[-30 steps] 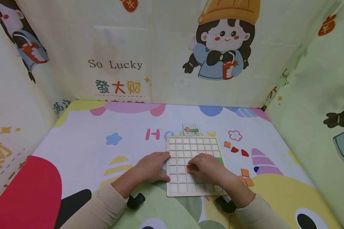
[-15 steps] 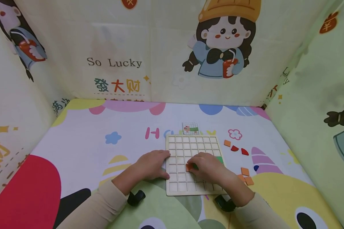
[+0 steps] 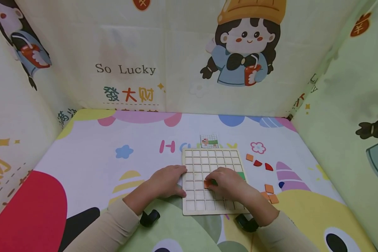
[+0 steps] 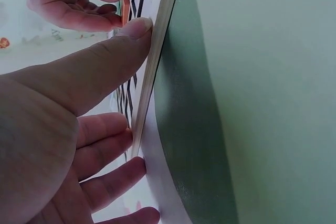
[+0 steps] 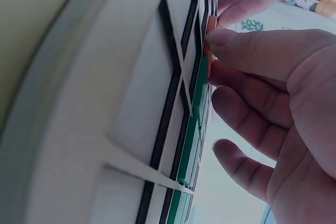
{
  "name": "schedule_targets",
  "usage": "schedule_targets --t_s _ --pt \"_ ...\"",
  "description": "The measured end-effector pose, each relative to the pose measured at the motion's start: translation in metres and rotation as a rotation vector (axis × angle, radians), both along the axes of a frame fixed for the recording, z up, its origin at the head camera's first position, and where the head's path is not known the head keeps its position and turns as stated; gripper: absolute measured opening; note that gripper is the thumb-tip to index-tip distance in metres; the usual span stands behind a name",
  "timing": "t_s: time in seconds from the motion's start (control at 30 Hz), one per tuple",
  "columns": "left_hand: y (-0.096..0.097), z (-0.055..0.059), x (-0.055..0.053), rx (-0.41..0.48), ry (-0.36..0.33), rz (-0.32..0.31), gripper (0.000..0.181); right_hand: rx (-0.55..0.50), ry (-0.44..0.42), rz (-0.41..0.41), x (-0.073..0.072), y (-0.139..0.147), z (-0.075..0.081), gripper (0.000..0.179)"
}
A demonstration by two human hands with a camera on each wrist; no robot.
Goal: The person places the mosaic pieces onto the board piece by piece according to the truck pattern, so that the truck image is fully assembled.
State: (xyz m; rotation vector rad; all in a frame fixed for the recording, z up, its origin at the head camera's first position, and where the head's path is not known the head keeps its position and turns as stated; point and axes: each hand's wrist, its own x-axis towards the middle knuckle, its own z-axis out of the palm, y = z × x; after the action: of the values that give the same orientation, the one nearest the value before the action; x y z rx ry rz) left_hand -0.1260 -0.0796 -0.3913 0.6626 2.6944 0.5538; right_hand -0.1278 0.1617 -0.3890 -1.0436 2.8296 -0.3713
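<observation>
A wooden grid board (image 3: 199, 212) lies on the table, divided into square cells. My left hand (image 3: 167, 182) rests at its left edge, thumb and fingertips touching the rim with fingers extended. Over the middle of the grid, my right hand (image 3: 230, 183) pinches an orange square tile (image 3: 207, 184) between thumb and index finger. In the right wrist view the orange tile (image 5: 211, 27) sits at the thumb tip, right at the grid surface. Beside it a row of green tiles (image 5: 187, 156) lies in the cells; in the head view the right hand hides most of them.
A small pattern card (image 3: 209, 141) lies behind the board. To the right are a lone orange tile (image 3: 249, 157), two red quarter-round pieces (image 3: 269, 167), a dark blue piece (image 3: 281, 185) and several orange tiles (image 3: 273, 199). A printed cloth wall (image 3: 182, 98) stands behind.
The head view has shifted slightly. Both hands stay in the same places, the right one still on the orange tile.
</observation>
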Motion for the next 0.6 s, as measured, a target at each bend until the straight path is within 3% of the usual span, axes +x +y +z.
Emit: schedule_targets --t_s 0.23,0.6 --pt "0.0 0.0 0.0 0.009 -0.001 0.003 0.076 -0.003 -0.019 -0.018 0.0 0.0 0.002 0.019" --pt "-0.001 0.001 0.002 0.013 -0.001 0.007 0.075 -0.074 -0.053 -0.171 0.0 0.029 0.011 0.044"
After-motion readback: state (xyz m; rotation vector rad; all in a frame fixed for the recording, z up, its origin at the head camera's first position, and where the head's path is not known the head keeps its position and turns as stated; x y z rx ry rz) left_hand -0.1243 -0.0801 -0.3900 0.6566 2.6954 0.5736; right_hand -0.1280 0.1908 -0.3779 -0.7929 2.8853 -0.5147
